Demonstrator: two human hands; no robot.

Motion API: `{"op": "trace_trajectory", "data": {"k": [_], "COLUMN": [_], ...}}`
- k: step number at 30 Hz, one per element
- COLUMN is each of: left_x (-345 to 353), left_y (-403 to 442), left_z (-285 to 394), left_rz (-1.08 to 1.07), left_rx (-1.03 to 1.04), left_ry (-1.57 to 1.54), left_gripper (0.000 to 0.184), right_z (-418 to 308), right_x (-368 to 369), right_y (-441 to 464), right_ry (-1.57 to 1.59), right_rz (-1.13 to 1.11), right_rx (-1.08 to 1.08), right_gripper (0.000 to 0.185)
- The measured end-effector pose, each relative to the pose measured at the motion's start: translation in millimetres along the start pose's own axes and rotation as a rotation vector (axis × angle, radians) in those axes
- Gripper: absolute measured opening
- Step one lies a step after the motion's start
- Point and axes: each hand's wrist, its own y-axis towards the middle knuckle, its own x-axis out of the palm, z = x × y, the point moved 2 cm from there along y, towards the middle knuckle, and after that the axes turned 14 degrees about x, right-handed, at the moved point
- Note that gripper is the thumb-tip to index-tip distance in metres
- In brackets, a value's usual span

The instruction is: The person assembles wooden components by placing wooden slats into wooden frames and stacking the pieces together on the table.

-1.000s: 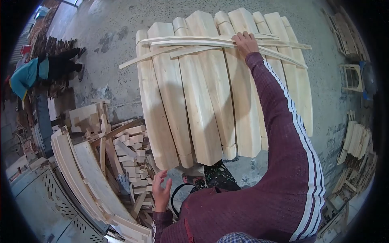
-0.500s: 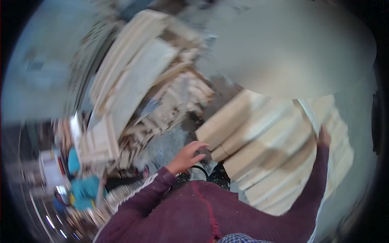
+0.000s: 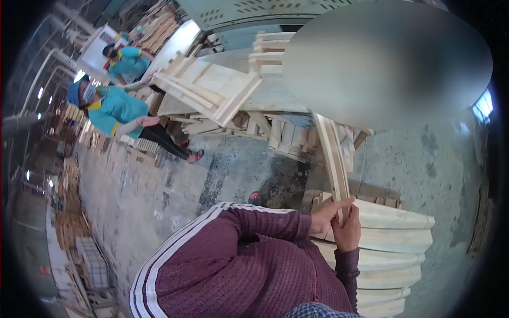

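Observation:
A long, pale wooden slat (image 3: 333, 159) with lengthwise grooves stands out in front of me, its far end hidden behind a grey blurred patch. My left hand (image 3: 323, 216) is closed on its near end from the left side. On the right side of that same end, my right hand (image 3: 348, 230) is wrapped round it with the thumb up. Just beneath and right of both hands lies a stack of pale, curved wooden boards (image 3: 395, 238), partly covered by my right forearm.
A workbench (image 3: 286, 98) carries wooden frame pieces, with offcuts (image 3: 281, 132) piled below. A co-worker in a teal shirt (image 3: 119, 108) holds one end of a wooden panel (image 3: 212, 85); another person (image 3: 130, 61) stands behind. Wood stacks (image 3: 71, 185) line the left.
My left hand, open beside the board stack before, is now on the slat. The right hand has come from over the stack to join it. My view has turned towards the co-workers.

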Motion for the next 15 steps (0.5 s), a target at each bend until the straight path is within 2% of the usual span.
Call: {"op": "trace_trajectory", "data": {"k": [1,3,4,6,7,10,11,12,14,15], "left_x": [-14,-45,-58,-86,-100,-154,-175,-197,-252,-284], "left_y": [-2,0,-4,-10,-15,-28,-33,-38,-44,-46], "left_z": [17,54,74,127,152,223,245,268,314,337], "left_rz": [0.002,-0.013,-0.013,0.05,0.044,0.007,0.059,0.112,0.176,0.181], "left_rx": [0.061,0.163,0.168,0.305,0.334,0.458,0.493,0.524,0.621,0.659], "left_ry": [-0.075,-0.157,-0.172,-0.264,-0.317,-0.384,-0.436,-0.485,-0.376,-0.358], "left_gripper": [0.042,0.032,0.032,0.03,0.028,0.025,0.025,0.025,0.024,0.023], "right_z": [-19,-57,-59,-55,-65,-85,-96,-113,-159,-189], "right_x": [-3,-17,-17,-12,-7,14,24,41,79,100], "right_y": [-4,-20,-24,-29,-35,-28,-21,-17,-11,-11], "right_ry": [-0.014,-0.127,-0.14,-0.427,-0.567,-0.653,-0.603,-0.611,-0.487,-0.493], "right_rz": [-0.006,-0.042,-0.046,-0.158,-0.044,0.083,0.08,0.088,0.077,0.035], "right_rx": [-0.023,-0.075,-0.084,-0.088,-0.207,-0.2,-0.192,-0.175,-0.361,-0.357], "right_gripper": [0.083,0.099,0.099,0.114,0.109,0.102,0.084,0.084,0.073,0.07]}}
